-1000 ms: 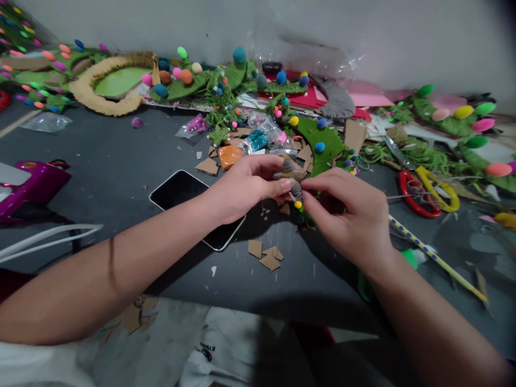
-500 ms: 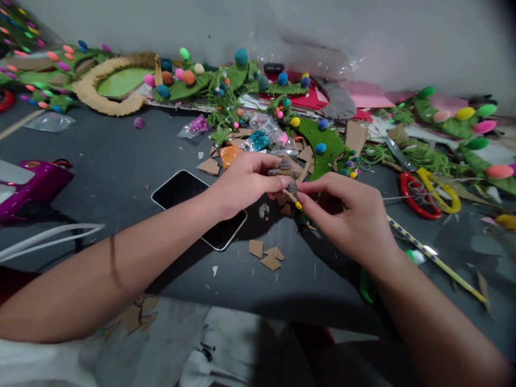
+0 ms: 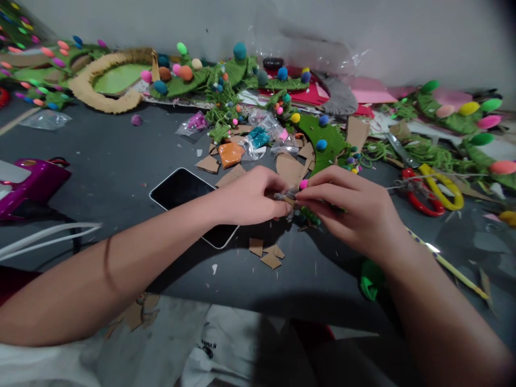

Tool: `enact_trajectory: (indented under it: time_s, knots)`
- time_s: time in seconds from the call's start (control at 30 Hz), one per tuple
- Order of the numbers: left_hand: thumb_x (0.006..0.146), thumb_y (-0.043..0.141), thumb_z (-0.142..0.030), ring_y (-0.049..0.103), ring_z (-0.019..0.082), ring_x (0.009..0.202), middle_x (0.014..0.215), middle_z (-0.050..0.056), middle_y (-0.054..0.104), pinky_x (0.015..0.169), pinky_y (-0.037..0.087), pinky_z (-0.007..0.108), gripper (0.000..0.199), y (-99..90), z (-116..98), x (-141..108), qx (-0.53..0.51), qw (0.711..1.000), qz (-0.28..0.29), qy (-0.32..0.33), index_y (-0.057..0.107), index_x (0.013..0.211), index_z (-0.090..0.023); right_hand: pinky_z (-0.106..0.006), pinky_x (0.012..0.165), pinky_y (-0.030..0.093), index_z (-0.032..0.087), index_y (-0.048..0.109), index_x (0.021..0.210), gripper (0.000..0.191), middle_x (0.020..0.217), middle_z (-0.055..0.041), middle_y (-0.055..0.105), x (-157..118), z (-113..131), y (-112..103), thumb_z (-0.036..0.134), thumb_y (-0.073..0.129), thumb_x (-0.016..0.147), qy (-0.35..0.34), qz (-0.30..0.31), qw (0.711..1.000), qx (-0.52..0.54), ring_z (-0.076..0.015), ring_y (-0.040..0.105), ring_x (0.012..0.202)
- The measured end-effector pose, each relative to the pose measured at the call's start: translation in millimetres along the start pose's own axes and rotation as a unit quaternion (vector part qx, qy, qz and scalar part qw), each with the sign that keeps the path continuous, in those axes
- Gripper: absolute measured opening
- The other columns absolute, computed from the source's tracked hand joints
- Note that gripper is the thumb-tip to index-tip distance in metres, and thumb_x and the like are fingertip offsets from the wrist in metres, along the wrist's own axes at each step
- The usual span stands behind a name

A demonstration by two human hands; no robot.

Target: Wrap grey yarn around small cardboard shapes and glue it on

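Between my fingertips is a small piece of cardboard wrapped in grey yarn (image 3: 288,195). My left hand (image 3: 252,198) grips it from the left, thumb below and fingers curled behind. My right hand (image 3: 346,209) pinches at its right end, where the yarn lies; the fingers partly hide it. Thin grey yarn shows beyond my right hand, tangled around the red and yellow scissors handles (image 3: 429,191). Below my left forearm lies a phone (image 3: 181,188) with a dark screen, partly covered. Loose cardboard scraps (image 3: 271,260) sit just below the hands.
Green yarn-wrapped shapes with coloured pompoms (image 3: 322,142) line the wall side. A beige fringed ring (image 3: 105,102) lies at back left, a purple tool (image 3: 36,183) at left. Small bags, including an orange packet (image 3: 231,155), lie mid-table. A yellow stick (image 3: 455,269) is at right.
The wrapped piece has turned and moved slightly lower between my hands. My left hand has rolled over it, and my right fingers have come closer to its end.
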State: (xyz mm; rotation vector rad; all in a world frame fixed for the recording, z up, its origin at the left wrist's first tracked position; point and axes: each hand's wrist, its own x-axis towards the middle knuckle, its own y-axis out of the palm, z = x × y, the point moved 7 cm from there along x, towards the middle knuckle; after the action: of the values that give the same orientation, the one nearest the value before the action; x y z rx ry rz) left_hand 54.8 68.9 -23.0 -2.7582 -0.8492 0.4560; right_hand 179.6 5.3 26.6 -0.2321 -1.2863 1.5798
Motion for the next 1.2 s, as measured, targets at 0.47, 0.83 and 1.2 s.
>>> enact_trajectory:
  time_s: [0.47,0.83,1.2]
  knots:
    - [0.082,0.072,-0.023,0.062,0.012,0.069,0.077,0.003,0.068,0.066,0.05,0.026,0.012,-2.2,-9.7,-1.6,-0.046,0.997,0.027,0.057,0.07,0.088,-0.013,-0.031,0.057,0.042,0.023,0.07,0.086,0.009,0.082,-0.0026,0.069,1.3,-14.1,-9.1,0.03,0.072,0.091,0.144,-0.054,0.982,0.106,-0.0157,0.058,0.067]
    - [0.083,0.069,-0.013,0.061,0.009,0.067,0.072,0.0,0.065,0.066,0.049,0.023,0.003,-9.7,-6.7,3.1,-0.186,0.976,-0.087,0.071,0.068,0.081,-0.014,-0.033,0.066,0.046,0.025,0.07,0.095,0.008,0.087,-0.0028,0.072,-1.9,-8.1,-3.1,0.02,0.064,0.093,0.098,-0.079,0.991,0.04,-0.0176,0.063,0.073]
    - [0.078,0.071,-0.011,0.058,0.009,0.066,0.075,0.001,0.066,0.064,0.046,0.023,0.003,-8.9,-1.4,5.7,-0.28,0.951,-0.11,0.073,0.072,0.081,-0.013,-0.03,0.07,0.049,0.023,0.067,0.097,0.012,0.088,-0.0018,0.072,0.2,-3.0,3.4,0.013,0.061,0.093,0.07,-0.055,0.995,0.048,-0.0161,0.066,0.079]
